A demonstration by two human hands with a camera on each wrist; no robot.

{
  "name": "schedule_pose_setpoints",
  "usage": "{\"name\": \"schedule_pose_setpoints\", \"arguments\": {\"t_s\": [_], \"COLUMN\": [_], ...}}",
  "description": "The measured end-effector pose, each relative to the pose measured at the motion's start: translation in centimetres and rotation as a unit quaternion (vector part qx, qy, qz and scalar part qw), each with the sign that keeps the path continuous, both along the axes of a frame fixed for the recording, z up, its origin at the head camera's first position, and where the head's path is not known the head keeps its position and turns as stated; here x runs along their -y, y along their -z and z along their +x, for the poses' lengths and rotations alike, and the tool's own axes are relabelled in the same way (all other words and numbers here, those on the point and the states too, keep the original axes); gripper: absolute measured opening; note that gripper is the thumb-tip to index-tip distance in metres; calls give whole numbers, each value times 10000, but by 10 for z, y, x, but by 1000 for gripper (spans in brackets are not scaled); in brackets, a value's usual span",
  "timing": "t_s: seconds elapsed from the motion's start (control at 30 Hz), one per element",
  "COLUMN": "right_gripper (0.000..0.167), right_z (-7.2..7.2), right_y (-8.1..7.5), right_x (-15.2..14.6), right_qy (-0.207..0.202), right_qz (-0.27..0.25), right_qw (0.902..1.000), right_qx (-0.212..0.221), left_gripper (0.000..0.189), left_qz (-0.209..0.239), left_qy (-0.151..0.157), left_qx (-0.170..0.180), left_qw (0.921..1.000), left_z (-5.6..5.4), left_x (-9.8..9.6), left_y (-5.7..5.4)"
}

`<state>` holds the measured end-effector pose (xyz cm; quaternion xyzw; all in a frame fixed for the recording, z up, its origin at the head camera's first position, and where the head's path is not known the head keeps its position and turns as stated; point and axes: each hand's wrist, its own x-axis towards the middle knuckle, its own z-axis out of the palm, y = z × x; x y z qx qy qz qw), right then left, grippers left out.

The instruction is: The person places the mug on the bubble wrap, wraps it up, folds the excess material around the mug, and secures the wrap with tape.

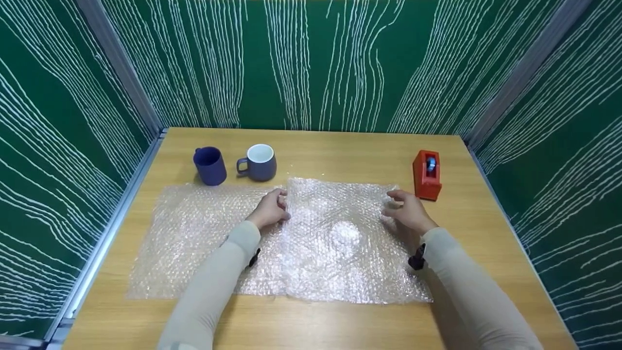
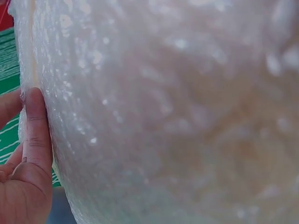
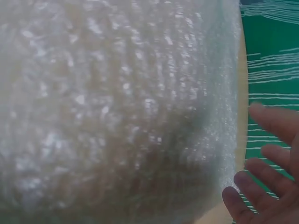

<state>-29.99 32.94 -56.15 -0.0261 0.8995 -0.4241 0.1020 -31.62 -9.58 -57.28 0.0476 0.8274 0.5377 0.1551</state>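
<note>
Two sheets of clear bubble wrap lie side by side on the table, meeting near the middle: a left sheet (image 1: 189, 233) and a right sheet (image 1: 335, 262). My left hand (image 1: 270, 209) is at the seam, its thumb touching the right sheet's left edge, with a gap between thumb and forefinger in the head view. In the left wrist view its thumb (image 2: 36, 130) lies against the wrap. Over the right sheet's upper right edge hovers my right hand (image 1: 410, 212), fingers spread and holding nothing. The right wrist view shows those fingers (image 3: 266, 177) apart from the wrap.
Behind the left sheet stand a dark blue mug (image 1: 210, 167) and a grey-blue mug (image 1: 262, 165) with a white inside. A red tape dispenser (image 1: 427, 177) sits at the back right. Green panels (image 1: 316, 63) with white lines enclose the wooden table (image 1: 350, 153).
</note>
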Motion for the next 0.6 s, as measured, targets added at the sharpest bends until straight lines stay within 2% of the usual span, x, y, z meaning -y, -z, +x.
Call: {"name": "schedule_pose_setpoints", "arguments": {"t_s": [0.3,0.5,0.6], "right_gripper": [83,92,95], "right_z": [3,8,10], "right_y": [12,22,24], "right_x": [5,8,9], "right_qy": [-782,-1437,-1596], "right_qz": [378,573,805], "right_qw": [9960,9878,9834], "right_qx": [187,-173,-317], "left_gripper": [74,73,72], "left_qz": [48,-425,-352], "left_qy": [-2,119,138], "left_qx": [-45,-254,-222], "left_qw": [10000,9987,9990], "left_z": [-2,-4,-4], "left_x": [-1,2,3], "left_y": [3,3,3]}}
